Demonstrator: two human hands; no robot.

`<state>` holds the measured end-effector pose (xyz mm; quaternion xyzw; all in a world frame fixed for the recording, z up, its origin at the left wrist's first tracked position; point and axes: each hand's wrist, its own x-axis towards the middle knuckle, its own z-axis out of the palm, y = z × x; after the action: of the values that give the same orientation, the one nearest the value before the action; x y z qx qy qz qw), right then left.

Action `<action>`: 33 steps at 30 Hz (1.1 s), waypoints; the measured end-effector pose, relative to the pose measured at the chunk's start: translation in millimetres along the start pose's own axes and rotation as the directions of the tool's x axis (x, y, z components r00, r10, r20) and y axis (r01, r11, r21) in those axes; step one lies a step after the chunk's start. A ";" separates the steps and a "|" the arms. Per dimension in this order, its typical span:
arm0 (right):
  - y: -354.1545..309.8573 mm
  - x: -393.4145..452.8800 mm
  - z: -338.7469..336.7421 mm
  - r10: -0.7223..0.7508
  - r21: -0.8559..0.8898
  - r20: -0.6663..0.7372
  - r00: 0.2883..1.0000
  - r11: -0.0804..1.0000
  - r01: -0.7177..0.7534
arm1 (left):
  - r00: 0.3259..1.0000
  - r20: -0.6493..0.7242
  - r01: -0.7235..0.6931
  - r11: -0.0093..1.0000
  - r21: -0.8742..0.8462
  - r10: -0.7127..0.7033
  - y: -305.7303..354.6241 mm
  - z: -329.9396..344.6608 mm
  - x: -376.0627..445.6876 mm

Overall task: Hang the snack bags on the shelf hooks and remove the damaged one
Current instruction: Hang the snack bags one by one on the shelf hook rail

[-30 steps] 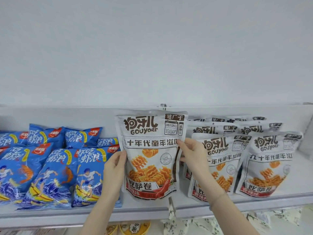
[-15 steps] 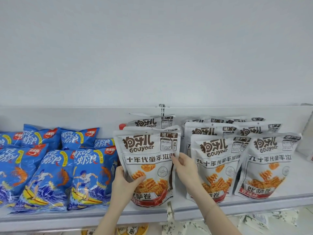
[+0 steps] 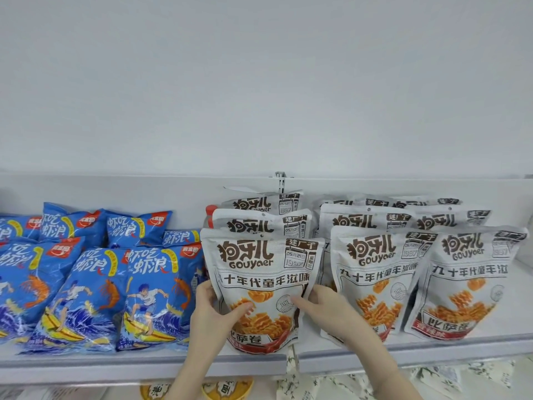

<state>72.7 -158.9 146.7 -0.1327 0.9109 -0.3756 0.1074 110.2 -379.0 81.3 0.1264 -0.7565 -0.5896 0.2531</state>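
A white snack bag (image 3: 261,272) printed with orange crisps stands at the front of the middle row on the white shelf (image 3: 144,366). My left hand (image 3: 215,311) grips its lower left edge, thumb across the front. My right hand (image 3: 331,310) grips its right edge, thumb on the front. Two more white bags (image 3: 261,225) stand behind it in the same row. No tear or damage shows on the held bag from here.
Blue shrimp-crisp bags (image 3: 86,293) fill the shelf to the left, touching the held bag's left side. Two further rows of white bags (image 3: 377,272) stand to the right. A metal bracket (image 3: 280,176) sits on the back wall. Yellow packs show on the shelf below (image 3: 225,389).
Both hands have brought the white bag down from in front of the bracket to the shelf's front, uncovering two bags behind it. My grip has slid lower on the bag.
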 end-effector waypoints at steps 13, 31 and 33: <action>-122.1 92.6 -105.7 -0.294 -0.611 0.004 0.956 0.756 0.235 | 0.926 -0.149 -0.341 0.937 0.070 0.348 125.6 -50.7 38.4; -146.1 85.4 -141.8 -0.660 -0.514 -0.439 0.609 0.741 0.432 | 0.952 -0.064 -0.287 0.945 0.159 0.300 139.6 -53.9 83.6; -161.7 70.1 -164.7 -0.700 -0.512 -0.510 0.499 0.714 0.478 | 0.954 -0.028 -0.291 0.946 0.145 0.297 150.5 -54.0 92.7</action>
<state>-15.9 -183.9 369.6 -0.3088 0.8268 -0.2652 -0.3883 77.2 -428.1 256.4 0.0441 -0.7995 -0.4878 0.3475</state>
